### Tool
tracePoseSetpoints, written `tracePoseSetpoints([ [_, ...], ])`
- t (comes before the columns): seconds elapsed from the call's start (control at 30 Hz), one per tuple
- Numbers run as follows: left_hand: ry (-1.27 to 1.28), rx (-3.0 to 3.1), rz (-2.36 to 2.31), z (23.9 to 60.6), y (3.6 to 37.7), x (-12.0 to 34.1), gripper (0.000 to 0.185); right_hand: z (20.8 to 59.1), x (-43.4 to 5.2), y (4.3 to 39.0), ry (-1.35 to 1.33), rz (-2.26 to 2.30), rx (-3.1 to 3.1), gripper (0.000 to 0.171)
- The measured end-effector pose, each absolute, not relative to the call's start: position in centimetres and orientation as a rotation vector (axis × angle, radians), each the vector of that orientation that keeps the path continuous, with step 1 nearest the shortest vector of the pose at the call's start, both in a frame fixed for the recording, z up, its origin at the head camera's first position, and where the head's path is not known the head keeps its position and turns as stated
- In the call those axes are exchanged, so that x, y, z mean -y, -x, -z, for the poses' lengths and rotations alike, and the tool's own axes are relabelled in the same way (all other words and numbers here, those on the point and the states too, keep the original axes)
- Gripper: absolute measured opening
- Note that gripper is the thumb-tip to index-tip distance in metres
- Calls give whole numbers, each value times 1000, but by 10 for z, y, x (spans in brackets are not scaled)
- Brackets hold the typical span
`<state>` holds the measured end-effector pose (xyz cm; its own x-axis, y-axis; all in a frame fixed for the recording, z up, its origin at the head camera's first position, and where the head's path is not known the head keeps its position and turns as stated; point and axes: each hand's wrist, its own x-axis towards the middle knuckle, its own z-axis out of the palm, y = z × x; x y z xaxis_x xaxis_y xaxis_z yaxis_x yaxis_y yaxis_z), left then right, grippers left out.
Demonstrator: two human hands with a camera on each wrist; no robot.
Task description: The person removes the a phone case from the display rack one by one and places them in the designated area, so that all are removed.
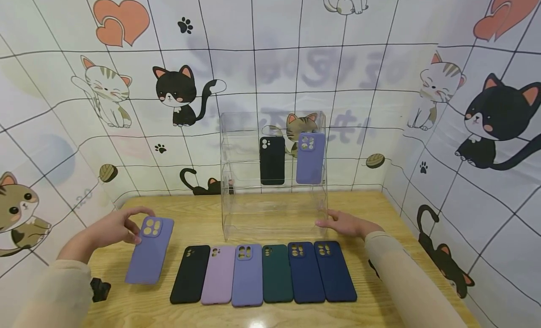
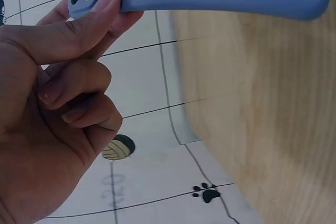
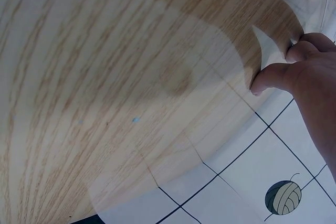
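We are pinching a periwinkle phone case by its camera end with our left hand, thumb on one face and fingertips behind, so that it is hanging tilted above the left part of the wooden table, clear of the surface; the left wrist view is showing the same grip from below. Our right hand is lying with fingers extended beside the lower right corner of the clear acrylic rack, fingertips touching its base and gripping nothing.

By our reading, we are carrying a case off the table towards the rack, the right hand steadying the stand. Two cases, a black one and a periwinkle one, are already leaning on an upper shelf, with room to their left. Six more cases are lying in a row along the near edge.

The next move is probably calling for swinging the held case rightwards and up, turning it upright, and easing its lower edge onto a free shelf spot without knocking the standing pair.
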<state>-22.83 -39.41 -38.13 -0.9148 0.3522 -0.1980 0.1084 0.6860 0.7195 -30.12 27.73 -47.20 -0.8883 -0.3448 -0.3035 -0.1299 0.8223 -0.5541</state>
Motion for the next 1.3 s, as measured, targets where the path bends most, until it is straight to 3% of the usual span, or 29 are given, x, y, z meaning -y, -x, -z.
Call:
tracePoseSetpoints([
  [0.6, -383, -2484, -1066, 444, 212, 415, 77, 470, -277, 301, 359, 749, -2612, 103],
  [1.3, -309, -2564, -1012, 457, 202, 385, 70, 469, -276, 297, 334, 737, -2611, 104],
])
